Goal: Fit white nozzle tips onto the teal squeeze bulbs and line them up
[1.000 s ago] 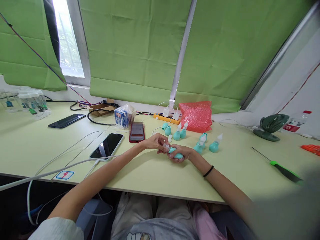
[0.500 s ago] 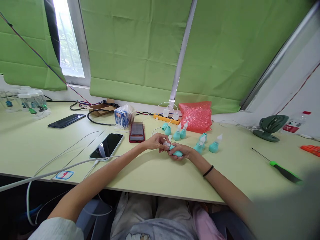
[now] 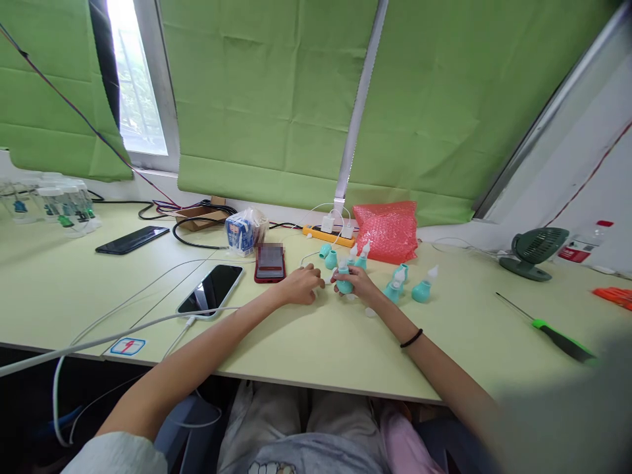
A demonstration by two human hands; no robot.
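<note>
A teal bulb with a clear tip [image 3: 344,282] stands upright in the fingers of my right hand [image 3: 359,283], which wrap round it from the right. My left hand [image 3: 305,284] is low over the table just left of it, palm down, fingers bent and apart, with nothing visible in them. Small clear pieces [image 3: 370,313] lie on the table by my right wrist. Behind my hands are teal bulbs without tips [image 3: 331,259] and tipped ones [image 3: 363,255]. To the right, further tipped bulbs [image 3: 421,290] rest on the table.
A red phone [image 3: 270,263] and a white-edged phone [image 3: 210,291] lie left of my hands. Behind are an orange power strip [image 3: 328,236] and a red bubble-wrap bag [image 3: 386,230]. A screwdriver [image 3: 557,336] and green fan [image 3: 536,253] are at right.
My left hand has moved left, off the bulb. My right hand has turned the bulb upright and moved it slightly farther back. Small clear pieces now show near my right wrist.
</note>
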